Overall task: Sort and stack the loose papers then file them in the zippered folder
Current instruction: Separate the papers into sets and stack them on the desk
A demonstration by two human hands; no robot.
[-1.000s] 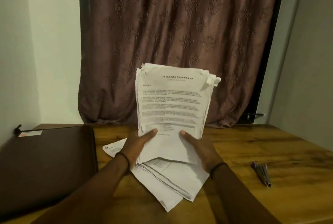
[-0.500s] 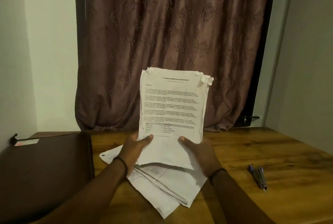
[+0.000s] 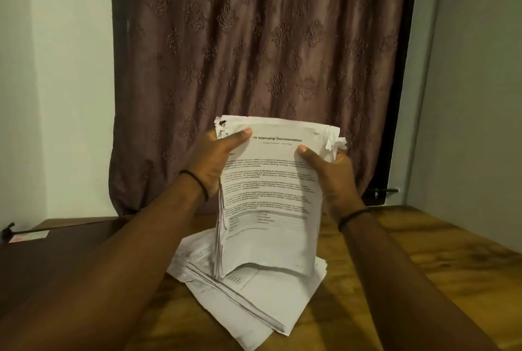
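While our left hand (image 3: 210,164) and right hand (image 3: 332,174) grip the upright paper stack (image 3: 268,198), loose sheets (image 3: 245,302) lie at its six o'clock.

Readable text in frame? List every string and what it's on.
"ple Internship Documentation": heading on the top sheet of the held stack; its start is hidden by the left hand.
Subheading, body paragraphs and table on that sheet: too blurred to read.
Loose sheets: print unreadable.
Label on the folder: unreadable.

The left hand (image 3: 213,165) and right hand (image 3: 334,178) now grip the paper stack (image 3: 268,203) at its upper corners instead of along its bottom edge.
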